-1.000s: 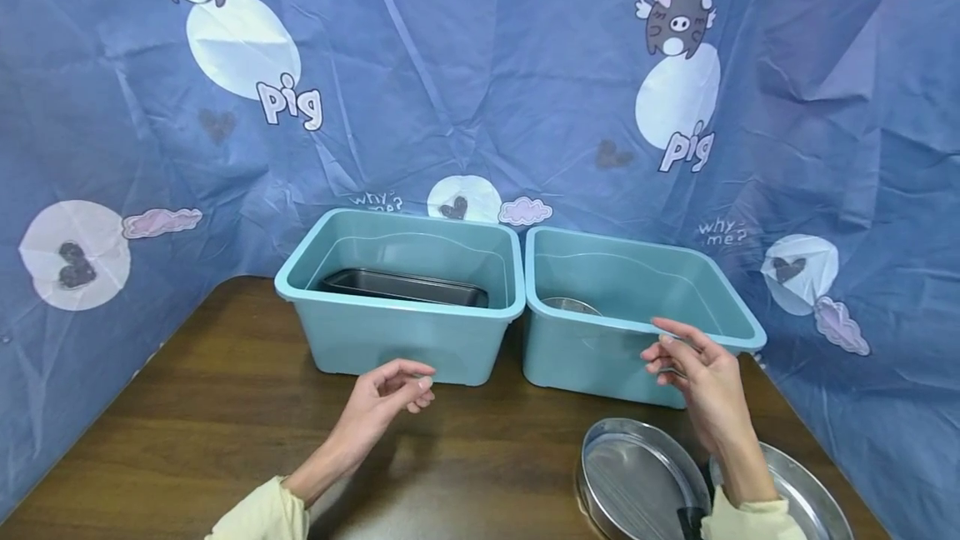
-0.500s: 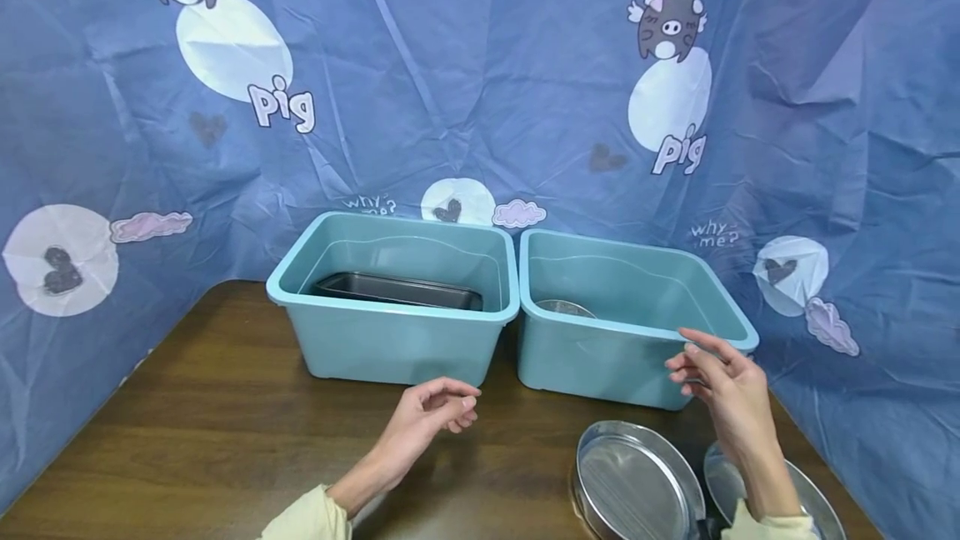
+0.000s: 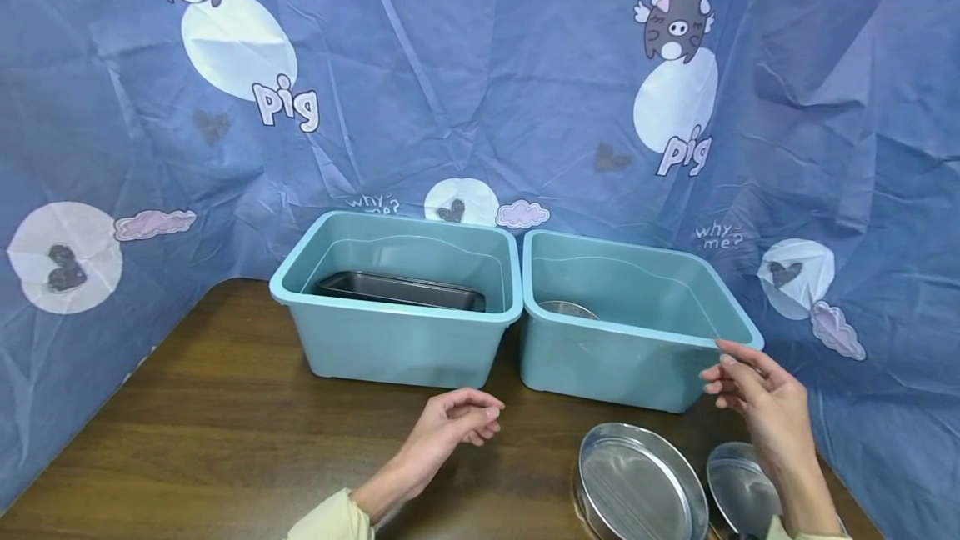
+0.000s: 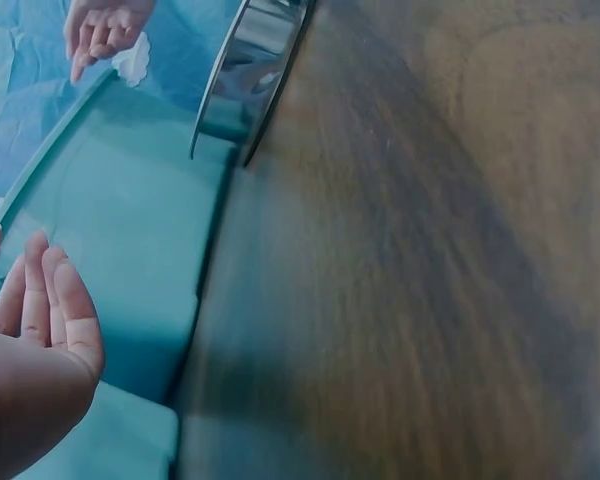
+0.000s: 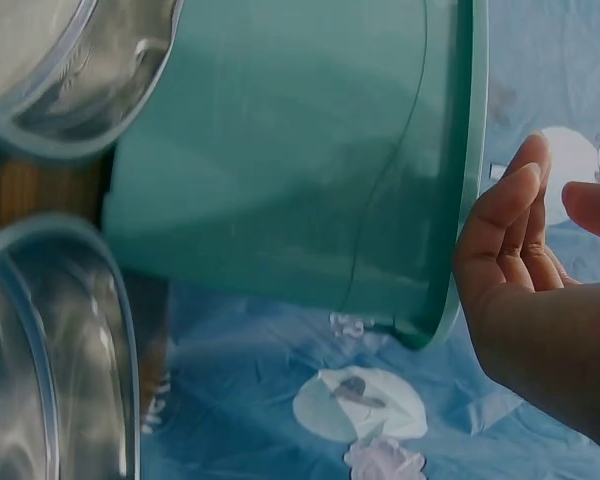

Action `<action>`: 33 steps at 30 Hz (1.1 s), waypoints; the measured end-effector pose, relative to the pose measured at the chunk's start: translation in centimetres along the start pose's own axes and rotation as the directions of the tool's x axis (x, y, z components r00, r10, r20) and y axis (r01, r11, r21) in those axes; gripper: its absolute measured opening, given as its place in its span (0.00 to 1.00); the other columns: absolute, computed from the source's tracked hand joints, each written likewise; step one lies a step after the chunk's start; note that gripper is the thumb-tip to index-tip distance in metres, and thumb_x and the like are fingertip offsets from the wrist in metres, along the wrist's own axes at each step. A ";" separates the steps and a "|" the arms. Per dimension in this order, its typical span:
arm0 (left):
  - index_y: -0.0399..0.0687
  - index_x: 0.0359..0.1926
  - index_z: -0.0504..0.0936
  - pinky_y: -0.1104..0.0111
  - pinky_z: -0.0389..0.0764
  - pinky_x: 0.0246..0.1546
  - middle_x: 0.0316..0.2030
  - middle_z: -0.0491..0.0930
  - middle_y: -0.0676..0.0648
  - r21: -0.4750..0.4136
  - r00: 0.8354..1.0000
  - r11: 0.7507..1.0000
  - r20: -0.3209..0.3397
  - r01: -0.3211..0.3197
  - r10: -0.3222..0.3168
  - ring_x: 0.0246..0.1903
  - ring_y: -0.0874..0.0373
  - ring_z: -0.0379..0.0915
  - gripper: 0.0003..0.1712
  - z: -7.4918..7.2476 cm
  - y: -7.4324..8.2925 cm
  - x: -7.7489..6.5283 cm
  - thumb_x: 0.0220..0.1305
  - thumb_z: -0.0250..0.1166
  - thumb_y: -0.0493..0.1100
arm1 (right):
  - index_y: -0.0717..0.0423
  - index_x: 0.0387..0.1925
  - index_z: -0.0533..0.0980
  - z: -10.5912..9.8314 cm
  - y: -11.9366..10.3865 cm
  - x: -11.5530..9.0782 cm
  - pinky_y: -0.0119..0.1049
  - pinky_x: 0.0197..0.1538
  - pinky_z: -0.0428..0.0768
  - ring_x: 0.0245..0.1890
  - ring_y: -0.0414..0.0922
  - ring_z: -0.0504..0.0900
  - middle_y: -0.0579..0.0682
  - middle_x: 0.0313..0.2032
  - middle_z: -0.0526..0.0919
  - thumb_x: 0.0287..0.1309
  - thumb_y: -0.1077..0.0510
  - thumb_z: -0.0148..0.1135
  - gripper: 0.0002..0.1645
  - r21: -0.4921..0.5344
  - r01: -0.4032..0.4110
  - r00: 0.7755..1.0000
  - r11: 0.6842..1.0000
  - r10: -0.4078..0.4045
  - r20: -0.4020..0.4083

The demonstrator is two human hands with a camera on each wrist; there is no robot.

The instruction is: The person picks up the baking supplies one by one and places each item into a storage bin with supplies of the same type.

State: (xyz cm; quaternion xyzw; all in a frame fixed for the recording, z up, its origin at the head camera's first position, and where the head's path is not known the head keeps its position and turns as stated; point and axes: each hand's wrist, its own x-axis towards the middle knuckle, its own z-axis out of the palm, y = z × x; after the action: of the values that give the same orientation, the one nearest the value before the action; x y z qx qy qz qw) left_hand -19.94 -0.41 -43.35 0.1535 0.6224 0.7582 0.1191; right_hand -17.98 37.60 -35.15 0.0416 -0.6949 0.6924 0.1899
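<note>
My left hand [image 3: 453, 427] hovers over the wooden table in front of the two bins, fingers loosely bent with nothing in them. Off to the right, my right hand [image 3: 768, 407] is raised near the front right corner of the right teal bin [image 3: 622, 365], its fingers relaxed and holding nothing. Below and between the hands lies a round metal sieve [image 3: 637, 482] with a mesh bottom. A second round metal pan or sieve [image 3: 738, 482] is partly covered by the right forearm. In the right wrist view, both round metal pieces show at the left edge.
The left teal bin [image 3: 397, 344] holds a dark rectangular loaf pan [image 3: 405, 290]. Inside the right bin, the rim of a round metal piece [image 3: 568, 308] shows. A blue printed cloth [image 3: 465, 65] hangs behind and beside the wooden table [image 3: 225, 423].
My left hand has moved right across the front of the left bin. The right hand has shifted right and slightly down, uncovering more of the second round metal piece.
</note>
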 end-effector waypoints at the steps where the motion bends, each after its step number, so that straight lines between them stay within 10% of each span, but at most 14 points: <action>1: 0.28 0.51 0.82 0.65 0.82 0.42 0.35 0.85 0.46 -0.011 1.000 1.000 0.002 0.003 -0.003 0.37 0.52 0.81 0.16 0.2 -0.1 0.0 0.70 0.66 0.39 | 0.55 0.53 0.82 -0.3 0.0 0.0 0.29 0.28 0.82 0.26 0.40 0.86 0.49 0.30 0.88 0.75 0.63 0.58 0.11 -0.001 0.001 1.000 1.000 -0.001 -0.009; 24: 0.32 0.49 0.83 0.69 0.81 0.39 0.34 0.84 0.47 -0.119 0.997 0.991 0.034 0.067 -0.064 0.35 0.56 0.80 0.14 3.0 -0.9 0.4 0.70 0.65 0.40 | 0.50 0.45 0.86 -3.8 0.3 1.2 0.26 0.24 0.80 0.23 0.39 0.86 0.48 0.27 0.89 0.74 0.69 0.55 0.17 0.109 0.016 0.994 0.994 -0.004 -0.109; 33: 0.31 0.49 0.83 0.70 0.80 0.38 0.34 0.84 0.46 -0.146 0.998 0.988 0.034 0.055 -0.051 0.34 0.57 0.80 0.13 3.6 -1.1 0.7 0.71 0.65 0.39 | 0.43 0.44 0.85 -4.3 0.5 2.4 0.25 0.22 0.77 0.21 0.36 0.85 0.43 0.24 0.88 0.74 0.67 0.55 0.17 -0.053 -0.030 0.970 0.998 0.017 -0.242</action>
State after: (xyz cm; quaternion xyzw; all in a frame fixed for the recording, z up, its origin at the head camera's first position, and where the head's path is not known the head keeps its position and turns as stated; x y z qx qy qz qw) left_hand -19.23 3.35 -43.76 0.1391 0.5668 0.7962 0.1596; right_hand -19.48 42.27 -34.97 -0.0565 -0.6862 0.6747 0.2660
